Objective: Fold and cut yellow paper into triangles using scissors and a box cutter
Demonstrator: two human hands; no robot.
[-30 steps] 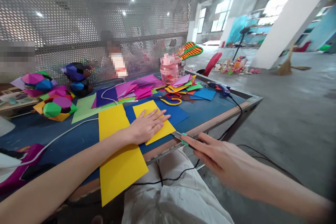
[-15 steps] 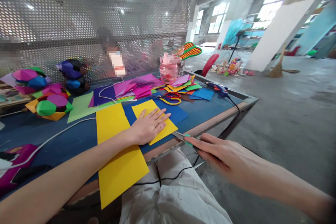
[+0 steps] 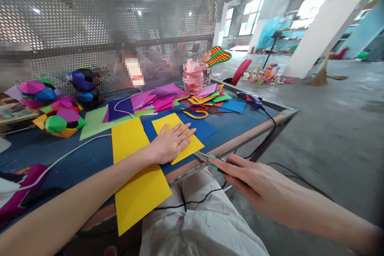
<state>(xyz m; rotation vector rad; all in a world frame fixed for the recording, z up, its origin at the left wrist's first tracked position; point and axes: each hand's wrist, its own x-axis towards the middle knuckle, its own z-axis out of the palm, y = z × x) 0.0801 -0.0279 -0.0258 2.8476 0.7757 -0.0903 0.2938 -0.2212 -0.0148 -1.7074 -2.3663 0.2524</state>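
My left hand (image 3: 172, 143) lies flat with fingers spread on a small yellow sheet (image 3: 166, 120). Beneath that sheet a blue sheet (image 3: 201, 129) sticks out. In my right hand (image 3: 250, 180) is a utility knife (image 3: 212, 162) with a green part, its blade pointing left just off the small sheet's near right edge. Whether the blade touches the sheet I cannot tell. A larger yellow sheet (image 3: 139, 198) runs under my left forearm and hangs over the table's front edge.
Red-and-yellow-handled scissors (image 3: 196, 112) lie behind the sheets. A glue gun (image 3: 253, 100) rests at the right with its black cord hanging down. Coloured paper pieces (image 3: 163, 98), a pink bottle (image 3: 192, 78) and folded paper balls (image 3: 61, 121) stand farther back.
The knife in my right hand has shifted slightly left along the edge of the small sheet. My left hand stays pressed on that sheet. The whole view has moved a little.
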